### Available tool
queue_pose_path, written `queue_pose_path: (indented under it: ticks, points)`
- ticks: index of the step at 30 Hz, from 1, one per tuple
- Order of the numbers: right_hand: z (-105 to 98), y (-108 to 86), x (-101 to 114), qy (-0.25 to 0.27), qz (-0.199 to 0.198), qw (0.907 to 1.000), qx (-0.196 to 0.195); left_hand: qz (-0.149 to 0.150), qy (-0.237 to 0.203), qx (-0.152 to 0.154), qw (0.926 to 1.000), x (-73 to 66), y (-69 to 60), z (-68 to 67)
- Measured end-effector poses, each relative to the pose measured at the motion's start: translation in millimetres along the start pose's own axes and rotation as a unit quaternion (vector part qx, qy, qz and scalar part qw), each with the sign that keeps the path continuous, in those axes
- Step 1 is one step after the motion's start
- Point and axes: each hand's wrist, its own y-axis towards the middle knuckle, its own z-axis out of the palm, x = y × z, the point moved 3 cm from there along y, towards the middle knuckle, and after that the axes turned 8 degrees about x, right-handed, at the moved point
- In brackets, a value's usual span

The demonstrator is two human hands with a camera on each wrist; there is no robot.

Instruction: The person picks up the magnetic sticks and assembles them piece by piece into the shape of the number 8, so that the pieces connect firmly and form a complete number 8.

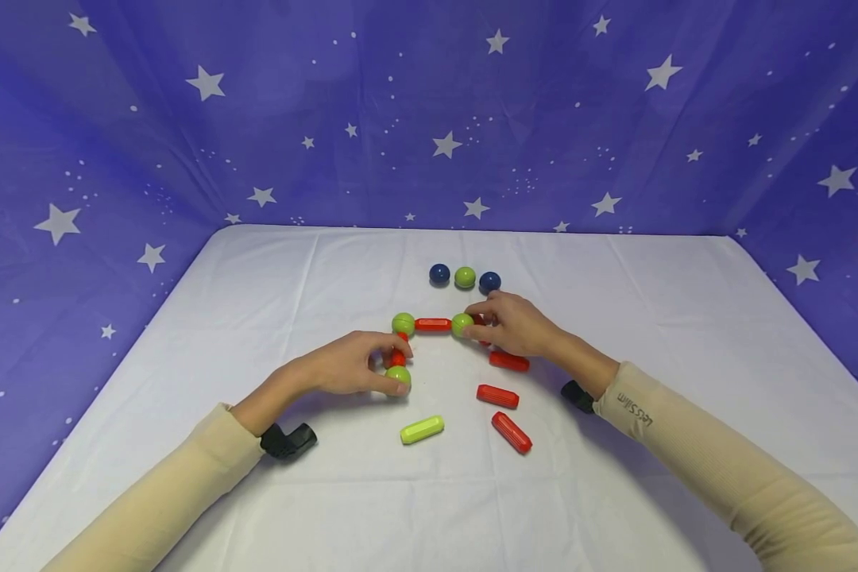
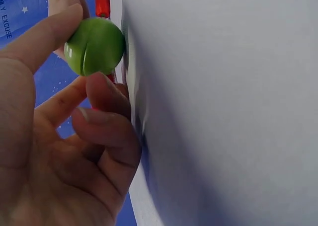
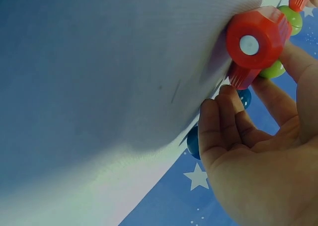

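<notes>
Taken from the patch of white cloth between the hands, the left hand lies at 9 o'clock, thumb and fingers clamped on the near green ball at 8. A red side rod runs between that ball and the corner green ball near 11; a red cross rod at 12 spans to the far green ball between 1 and 2. The right hand, between 2 and 3, pinches the far green ball; a red piece shows partly among its fingers. A loose red rod lies at 3, a second red rod at 4, a third red rod between 4 and 5, a yellow-green rod at 6. Farther off, from 12 to past 1, stand a dark blue ball, a spare green ball and another blue ball
</notes>
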Motion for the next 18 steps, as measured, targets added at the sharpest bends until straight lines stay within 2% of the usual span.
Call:
queue_pose_path:
  ticks: [18]
  points:
    - [0.4,0.2,-0.6,-0.003,0.001,1.0000,0.003,0.016,0.013,-0.031,0.9993,-0.4,-3.2,-0.6]
